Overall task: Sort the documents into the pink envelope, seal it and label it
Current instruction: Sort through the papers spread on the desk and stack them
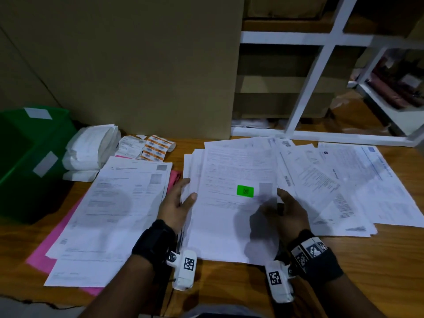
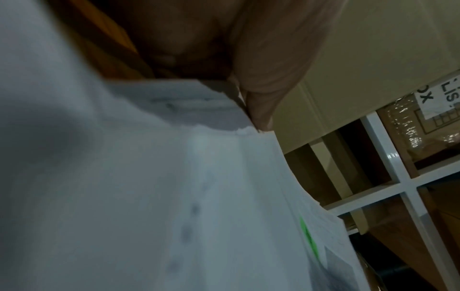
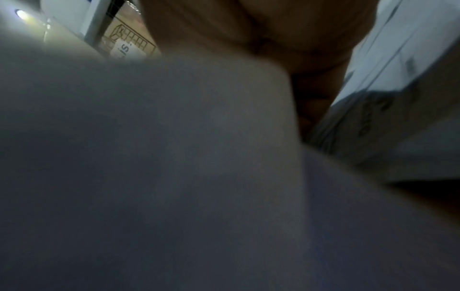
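Both hands are on the middle stack of documents [image 1: 231,203] on the wooden tabletop [image 1: 367,260], its top sheet bearing a green sticker [image 1: 245,191]. The left hand [image 1: 175,206] is at the stack's left edge, thumb lying on the top sheet, fingers reaching along the side; in the left wrist view a fingertip [image 2: 261,110] presses against the paper edges, so that grip has hold of the stack. The right hand [image 1: 290,211] sits at the right edge with fingers loosely curved over the paper; the right wrist view is blurred grey paper and palm, and I cannot tell whether this grip truly pinches anything. The pink envelope [image 1: 52,246] lies flat at the left, mostly buried under a second pile of sheets [image 1: 110,214], with only its left margin, a strip at the near edge and a corner near the left hand peeking out; whether it is open or holds anything cannot be made out. A green bin [image 1: 29,161] stands at the far left, cut off by the frame, its inside too dark to read. Beside it sit folded white label stacks [image 1: 91,148] and a strip of orange stickers [image 1: 156,148]. More papers [image 1: 344,180] fan out to the right, print too soft to read. Behind, a white shelf frame [image 1: 316,70] holds cardboard boxes [image 1: 282,88].
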